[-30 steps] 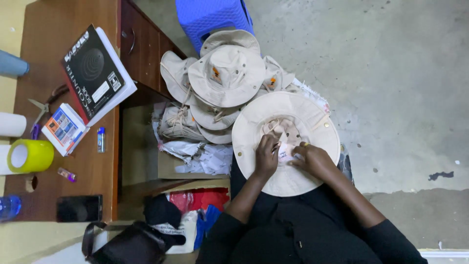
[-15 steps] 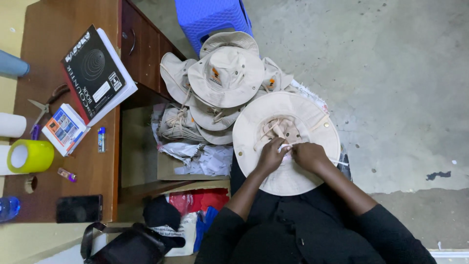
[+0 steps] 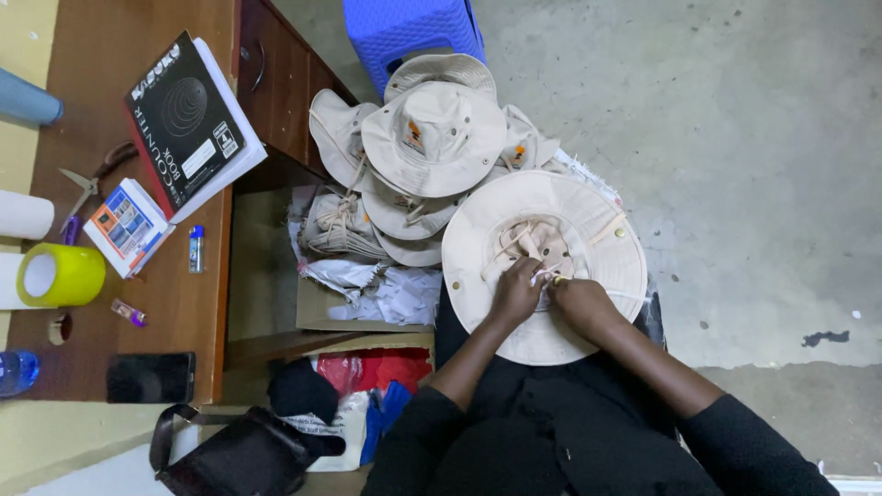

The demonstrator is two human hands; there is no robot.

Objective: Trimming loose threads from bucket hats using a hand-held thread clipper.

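Note:
A beige wide-brimmed hat (image 3: 487, 230) lies upside down on my lap, its cords bunched in the crown. My left hand (image 3: 516, 290) and my right hand (image 3: 577, 299) meet at the near inner edge of the crown, fingers pinched together on a small pale piece of the hat's lining. What exactly sits between the fingertips is too small to tell. Black sleeves cover both forearms.
A pile of similar beige hats (image 3: 432, 138) lies on the floor ahead, beside a blue plastic stool (image 3: 413, 28). On the wooden desk (image 3: 184, 321) at left lie a black book (image 3: 188, 119), a yellow tape roll (image 3: 60, 274), scissors (image 3: 92, 176) and a dark phone (image 3: 150, 377). A black bag (image 3: 234, 455) sits below.
Both hands slid a little toward me along the inside of the hat, from the crown's centre to its near edge, and stayed pinched together.

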